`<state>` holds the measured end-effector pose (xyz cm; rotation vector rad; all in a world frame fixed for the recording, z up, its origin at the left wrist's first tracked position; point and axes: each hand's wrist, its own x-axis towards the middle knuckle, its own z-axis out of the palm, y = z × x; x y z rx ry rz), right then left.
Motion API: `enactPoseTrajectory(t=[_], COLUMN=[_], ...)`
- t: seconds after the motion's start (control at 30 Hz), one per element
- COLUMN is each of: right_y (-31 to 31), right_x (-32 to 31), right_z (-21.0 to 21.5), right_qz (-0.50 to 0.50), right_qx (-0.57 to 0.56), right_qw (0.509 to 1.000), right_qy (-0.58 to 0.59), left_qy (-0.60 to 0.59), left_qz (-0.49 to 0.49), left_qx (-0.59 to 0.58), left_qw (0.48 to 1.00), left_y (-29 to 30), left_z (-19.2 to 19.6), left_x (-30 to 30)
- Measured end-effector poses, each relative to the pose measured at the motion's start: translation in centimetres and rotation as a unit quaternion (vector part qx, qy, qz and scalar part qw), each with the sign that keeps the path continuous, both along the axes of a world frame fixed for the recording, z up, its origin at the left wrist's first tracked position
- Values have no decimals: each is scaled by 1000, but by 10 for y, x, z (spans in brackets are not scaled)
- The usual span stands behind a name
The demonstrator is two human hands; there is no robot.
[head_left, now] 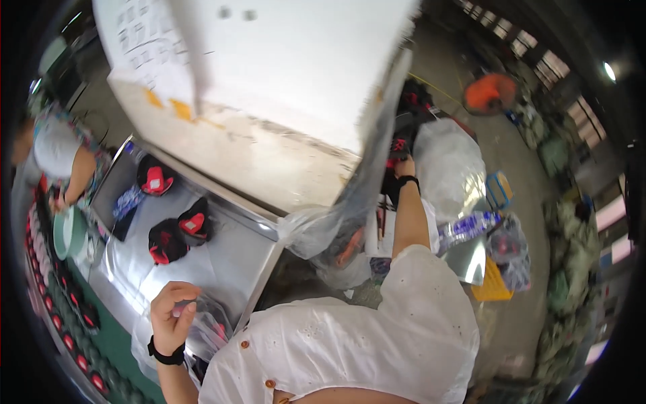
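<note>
Hands, two, bare, each w/ black wristband.

Left hand [173, 311]: raised at lower left, fingers curled shut on upper edge of clear plastic bag [202, 330]. Bag hangs below the hand, over near edge of steel table [222, 269]; dark item w/ a bit of red shows inside, kind not clear.

Right hand [402, 165]: arm stretched far fwd at upper right, past hanging plastic sheet [363, 182]. Hand reaches into a pile of black-and-red shoe pieces [404, 128]. Fingers hidden among them, so can't tell whether closed on one or merely touching.

Table stock: three black-and-red shoe pieces. One [155, 178] at far left, two close together, [194, 222] and [165, 244], mid-table, well apart from left hand.

Surrounds: big white board [282, 67] overhead, tilted. White bulging sack [447, 165] just beside right hand. Blue crate [499, 188], yellow crate [492, 284] and orange fan [490, 93] on floor to the right. Rows of black-and-red items [67, 323] along left rim on green surface. Second person [57, 151] at far left, bent over a pale green tub [67, 232].

Handling note (judgement): bag mouth looks pinched, not spread; keep it up and open w/ left so a piece drops in clean. Right should take one piece only, w/ firm hold, and bring it back clear of the plastic sheet so it doesn't snag.
</note>
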<state>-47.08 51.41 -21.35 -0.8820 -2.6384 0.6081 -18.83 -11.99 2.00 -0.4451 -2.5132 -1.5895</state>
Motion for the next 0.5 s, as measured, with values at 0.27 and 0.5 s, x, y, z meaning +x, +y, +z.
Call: enactPoseTrajectory(t=[0.27, 0.5], right_y=[3, -17], right_x=[-55, 25], right_z=[38, 275], right_qz=[273, 126], right_qx=[130, 105], right_qw=[942, 742], right_qy=[145, 651], left_qy=[-45, -235], left_qz=[361, 406], left_qx=[-89, 45], left_qw=[927, 882], left_y=[-88, -59], left_z=[-4, -55], left_x=[143, 254])
